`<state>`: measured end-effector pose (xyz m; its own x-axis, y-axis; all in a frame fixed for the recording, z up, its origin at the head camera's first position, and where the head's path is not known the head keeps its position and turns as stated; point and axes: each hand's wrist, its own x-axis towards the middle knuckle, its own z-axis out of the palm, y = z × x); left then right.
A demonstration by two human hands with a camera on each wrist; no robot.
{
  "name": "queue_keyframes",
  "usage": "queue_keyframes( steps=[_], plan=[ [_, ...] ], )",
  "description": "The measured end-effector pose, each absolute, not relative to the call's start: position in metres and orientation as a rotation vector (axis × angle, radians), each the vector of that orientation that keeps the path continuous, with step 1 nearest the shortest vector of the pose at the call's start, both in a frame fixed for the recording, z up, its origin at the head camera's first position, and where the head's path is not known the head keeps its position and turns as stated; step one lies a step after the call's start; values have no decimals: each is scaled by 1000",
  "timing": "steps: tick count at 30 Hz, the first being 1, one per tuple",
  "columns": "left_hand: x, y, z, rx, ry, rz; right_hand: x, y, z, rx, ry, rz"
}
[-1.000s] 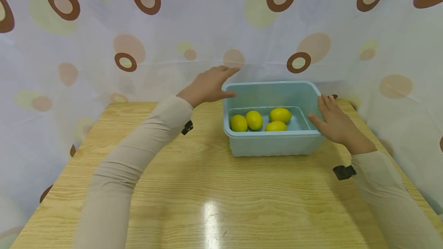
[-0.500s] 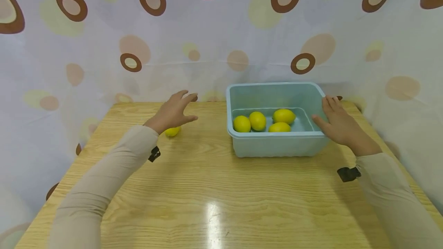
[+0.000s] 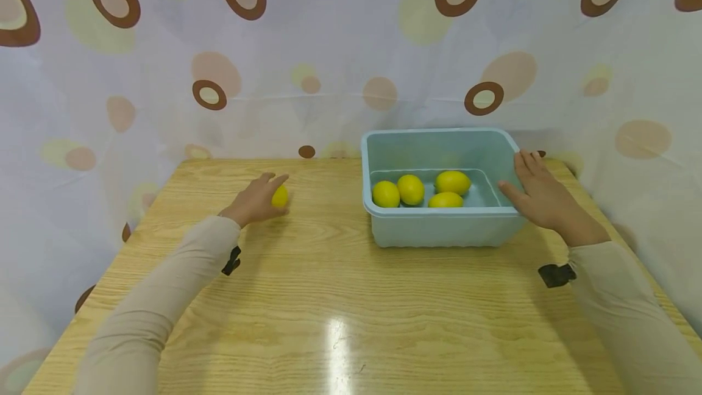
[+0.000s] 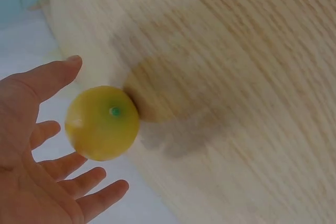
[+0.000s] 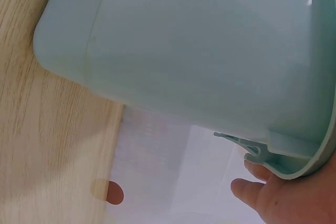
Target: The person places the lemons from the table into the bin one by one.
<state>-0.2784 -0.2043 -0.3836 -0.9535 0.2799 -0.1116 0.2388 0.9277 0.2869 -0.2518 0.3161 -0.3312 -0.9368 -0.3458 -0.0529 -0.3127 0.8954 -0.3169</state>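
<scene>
At the table's left, my left hand reaches round a yellow lemon with thumb and fingers spread. The left wrist view has the lemon resting on the wood between thumb and fingers, which stay loosely apart around it. A light blue plastic tub stands at the right, holding several lemons on its floor. On the tub's right rim rests my right hand, fingers extended over the edge and thumb toward the inside. In the right wrist view, fingertips of the right hand show beyond the rim, outside the tub wall.
The wooden table reaches back to a white curtain with brown and beige ovals. A clip-like handle piece sticks out under the tub's rim. Each sleeve carries a dark strap at the wrist.
My left hand has moved left and down from beside the tub's rim to the lone lemon on the table. The right hand has stayed on the tub's rim.
</scene>
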Motion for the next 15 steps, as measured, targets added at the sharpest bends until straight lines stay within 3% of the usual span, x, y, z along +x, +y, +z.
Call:
queue_keyframes(
  steps=[15],
  plan=[
    [-278, -204, -397, 375, 2952, 457, -251, 316, -330, -528, 2966, -487]
  ],
)
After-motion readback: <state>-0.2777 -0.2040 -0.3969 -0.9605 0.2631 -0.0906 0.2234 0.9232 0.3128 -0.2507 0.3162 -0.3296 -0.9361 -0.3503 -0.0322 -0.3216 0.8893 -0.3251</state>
